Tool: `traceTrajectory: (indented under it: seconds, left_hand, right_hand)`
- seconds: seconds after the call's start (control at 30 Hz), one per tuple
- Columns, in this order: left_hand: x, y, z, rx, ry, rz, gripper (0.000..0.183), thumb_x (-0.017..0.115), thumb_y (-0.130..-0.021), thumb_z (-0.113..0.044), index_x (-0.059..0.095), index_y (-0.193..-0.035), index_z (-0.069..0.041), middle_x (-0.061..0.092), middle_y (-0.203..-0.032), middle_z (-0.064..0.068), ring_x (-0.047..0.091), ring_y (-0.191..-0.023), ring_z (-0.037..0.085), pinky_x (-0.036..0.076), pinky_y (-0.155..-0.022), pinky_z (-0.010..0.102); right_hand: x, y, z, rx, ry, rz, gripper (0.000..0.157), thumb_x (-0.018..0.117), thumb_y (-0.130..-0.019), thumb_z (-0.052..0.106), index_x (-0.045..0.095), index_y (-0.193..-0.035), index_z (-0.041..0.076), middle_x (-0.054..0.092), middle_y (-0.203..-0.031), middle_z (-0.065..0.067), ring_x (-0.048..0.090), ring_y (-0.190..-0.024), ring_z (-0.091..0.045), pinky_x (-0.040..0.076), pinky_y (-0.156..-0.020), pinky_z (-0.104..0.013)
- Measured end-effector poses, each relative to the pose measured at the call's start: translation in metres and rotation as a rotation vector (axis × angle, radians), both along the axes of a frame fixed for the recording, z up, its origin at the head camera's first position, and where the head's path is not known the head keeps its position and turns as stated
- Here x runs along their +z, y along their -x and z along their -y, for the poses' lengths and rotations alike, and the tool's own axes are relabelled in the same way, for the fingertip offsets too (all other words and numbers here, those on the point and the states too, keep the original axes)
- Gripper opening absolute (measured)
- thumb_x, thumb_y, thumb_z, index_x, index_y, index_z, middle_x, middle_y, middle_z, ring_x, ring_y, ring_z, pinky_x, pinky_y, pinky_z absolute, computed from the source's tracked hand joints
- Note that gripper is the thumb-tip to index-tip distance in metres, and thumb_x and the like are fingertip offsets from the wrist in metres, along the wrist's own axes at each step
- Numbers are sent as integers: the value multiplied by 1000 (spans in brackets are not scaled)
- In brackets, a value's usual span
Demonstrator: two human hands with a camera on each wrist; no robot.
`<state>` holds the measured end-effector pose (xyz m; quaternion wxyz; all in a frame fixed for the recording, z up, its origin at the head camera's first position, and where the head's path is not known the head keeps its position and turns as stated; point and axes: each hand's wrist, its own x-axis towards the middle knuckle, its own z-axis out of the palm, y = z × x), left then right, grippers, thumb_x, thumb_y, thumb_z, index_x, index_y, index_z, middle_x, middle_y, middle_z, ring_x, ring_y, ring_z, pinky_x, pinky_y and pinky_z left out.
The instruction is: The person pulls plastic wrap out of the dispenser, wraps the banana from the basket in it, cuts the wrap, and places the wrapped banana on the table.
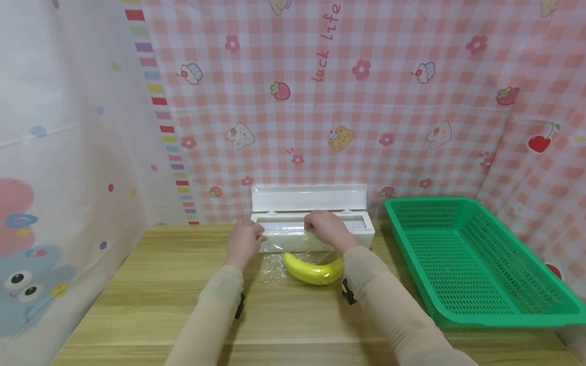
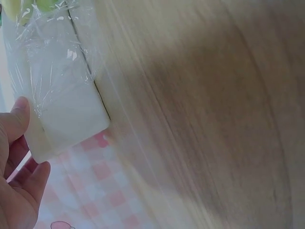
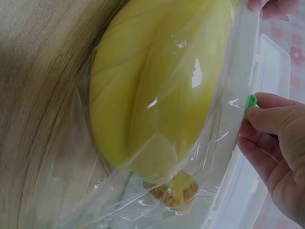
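A white cling film dispenser box (image 1: 286, 243) stands at the back of the table, its hinged lid (image 1: 309, 199) raised. Clear cling film (image 1: 274, 267) runs down over its front edge. In front lies a yellow banana (image 1: 313, 273), seen through the film in the right wrist view. With thumb and fingers, my left hand (image 1: 244, 243) grips the left end of the box. My right hand (image 1: 326, 227) pinches a small green cutter slider (image 3: 250, 106) on the box's front rim, right of its middle. The film lies flat beneath the slider's edge.
To the right stands a green perforated plastic basket (image 1: 407, 254), close beside the right forearm. A pink checked cloth (image 1: 293, 117) hangs directly behind the box. The wooden table (image 1: 151, 284) extends to the left and front of the arms.
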<state>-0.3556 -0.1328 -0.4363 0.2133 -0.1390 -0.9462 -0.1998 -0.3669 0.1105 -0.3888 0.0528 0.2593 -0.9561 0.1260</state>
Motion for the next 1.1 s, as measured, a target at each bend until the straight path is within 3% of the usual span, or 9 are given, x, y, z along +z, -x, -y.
traceTrajectory:
  seconds: [0.6, 1.1]
  left_hand:
    - [0, 0, -3, 11, -10, 16, 19, 83, -78, -15, 77, -94, -6, 70, -98, 9, 59, -99, 27, 54, -87, 40]
    - [3, -2, -4, 11, -14, 23, 19, 82, -79, -14, 76, -95, -4, 70, -98, 10, 59, -99, 28, 53, -88, 40]
  right_hand:
    - [1, -2, -13, 18, -38, -34, 16, 62, -92, -1, 72, -98, 11, 71, -101, -3, 65, -95, -21, 55, -87, -34]
    - [3, -2, -56, -15, -170, -88, 22, 58, -87, -6, 67, -85, 13, 68, -92, -1, 64, -87, -21, 55, -75, -37]
